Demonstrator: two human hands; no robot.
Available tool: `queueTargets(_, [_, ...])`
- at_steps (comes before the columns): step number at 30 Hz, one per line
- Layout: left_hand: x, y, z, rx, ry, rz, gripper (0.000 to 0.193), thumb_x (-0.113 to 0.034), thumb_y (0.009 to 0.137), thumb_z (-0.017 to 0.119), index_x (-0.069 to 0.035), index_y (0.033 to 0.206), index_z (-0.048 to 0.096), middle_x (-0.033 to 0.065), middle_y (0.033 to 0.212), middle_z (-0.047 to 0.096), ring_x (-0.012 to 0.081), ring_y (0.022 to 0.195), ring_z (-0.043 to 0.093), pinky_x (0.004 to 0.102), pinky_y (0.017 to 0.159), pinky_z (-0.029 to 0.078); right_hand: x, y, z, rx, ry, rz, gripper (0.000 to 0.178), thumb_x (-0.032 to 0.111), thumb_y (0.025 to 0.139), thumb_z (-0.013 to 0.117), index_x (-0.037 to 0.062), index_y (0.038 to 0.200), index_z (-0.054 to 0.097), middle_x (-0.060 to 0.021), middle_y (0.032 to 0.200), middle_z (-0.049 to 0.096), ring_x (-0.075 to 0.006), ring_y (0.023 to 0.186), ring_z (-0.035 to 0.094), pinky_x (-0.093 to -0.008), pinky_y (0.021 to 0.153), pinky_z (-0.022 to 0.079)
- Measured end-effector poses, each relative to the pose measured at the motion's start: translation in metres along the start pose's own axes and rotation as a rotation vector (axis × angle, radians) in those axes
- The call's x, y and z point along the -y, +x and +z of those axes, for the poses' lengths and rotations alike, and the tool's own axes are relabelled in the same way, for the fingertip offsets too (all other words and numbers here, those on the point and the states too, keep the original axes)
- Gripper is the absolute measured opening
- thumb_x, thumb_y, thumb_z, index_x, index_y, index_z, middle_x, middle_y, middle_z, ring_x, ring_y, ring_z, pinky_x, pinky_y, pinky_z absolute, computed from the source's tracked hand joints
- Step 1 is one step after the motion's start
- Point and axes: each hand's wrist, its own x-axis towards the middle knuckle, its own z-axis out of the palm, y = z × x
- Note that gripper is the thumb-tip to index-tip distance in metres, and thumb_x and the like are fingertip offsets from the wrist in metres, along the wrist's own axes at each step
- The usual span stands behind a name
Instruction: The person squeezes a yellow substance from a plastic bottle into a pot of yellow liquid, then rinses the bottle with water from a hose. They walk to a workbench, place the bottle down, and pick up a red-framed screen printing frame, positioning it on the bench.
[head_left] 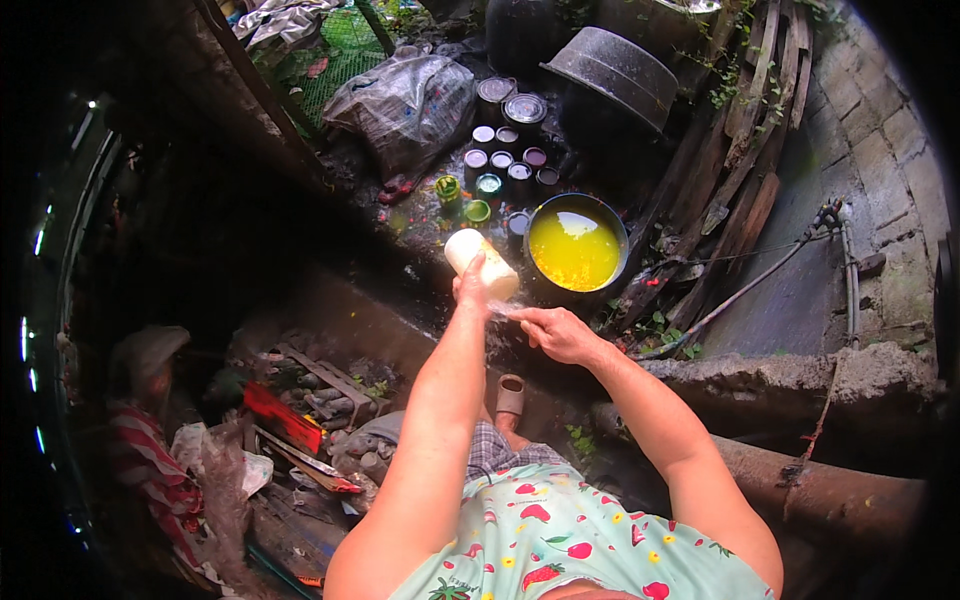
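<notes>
One tilted white container [494, 267], getting worked on, by the looks of it.
Left hand [472, 286] is wrapped round it; just right of that grip, the right hand [562, 336] pinches a thin pale thing [502, 310], too blurry to name. Further right, past the grip, there's a basin [624, 243] of yellow liquid [573, 250]. Next move probably calls for a steady left hold.

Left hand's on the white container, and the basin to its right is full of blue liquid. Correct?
Not the colour: the head view shows yellow liquid in the basin. The left hand does hold the white container, with the basin to its right.
</notes>
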Motion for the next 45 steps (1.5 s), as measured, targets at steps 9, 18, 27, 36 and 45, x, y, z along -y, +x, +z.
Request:
queueTargets(9, [-0.006,-0.006,0.046,0.008,1.020,0.167,0.093,-0.048,0.069,0.102,-0.002,0.140,0.064,0.0127,0.122,0.077,0.0312,0.095,0.078,0.0479,0.080,0.066,-0.012,0.048,-0.016,-0.118,-0.160,-0.098,0.038,0.017,0.105,0.055,0.0133,0.141,0.068,-0.0243,0.093,0.077,-0.0443,0.089,0.077,-0.0534,0.083,0.060])
queueTargets(18, [-0.040,-0.007,0.047,0.090,1.269,0.620,0.119,-0.049,0.069,0.098,-0.011,0.164,0.039,0.0247,0.144,0.067,0.0462,0.133,0.065,0.0549,0.112,0.053,-0.027,0.105,-0.036,-0.131,-0.011,0.050,0.038,0.024,0.109,0.059,0.0110,0.144,0.065,-0.0192,0.090,0.076,-0.0342,0.084,0.078,-0.0483,0.082,0.060])
queueTargets(27, [-0.067,0.063,0.022,0.163,1.296,1.247,0.100,-0.038,0.069,0.101,-0.013,0.150,0.050,0.0159,0.141,0.062,0.0406,0.131,0.062,0.0555,0.110,0.050,-0.024,0.140,-0.066,-0.103,-0.074,0.172,0.062,0.023,0.109,0.060,0.0065,0.166,0.042,-0.0116,0.080,0.073,-0.0257,0.079,0.076,-0.0416,0.079,0.059])
queueTargets(36, [-0.103,0.106,0.031,0.510,1.184,1.428,0.095,-0.017,0.075,0.099,-0.009,0.152,0.043,0.0212,0.147,0.058,0.0434,0.140,0.057,0.0510,0.123,0.046,-0.002,0.156,-0.073,-0.023,-0.093,0.295,0.064,0.024,0.108,0.061,0.0008,0.165,0.042,-0.0166,0.083,0.074,-0.0337,0.083,0.076,-0.0488,0.083,0.058])
queueTargets(45, [-0.112,0.098,0.033,0.569,1.156,1.296,0.088,-0.013,0.079,0.095,-0.011,0.152,0.045,0.0179,0.146,0.062,0.0426,0.142,0.058,0.0498,0.121,0.048,-0.025,0.170,-0.062,-0.010,-0.021,0.280,0.066,0.018,0.106,0.056,0.0146,0.170,0.039,-0.0116,0.079,0.071,-0.0265,0.080,0.075,-0.0446,0.084,0.059])
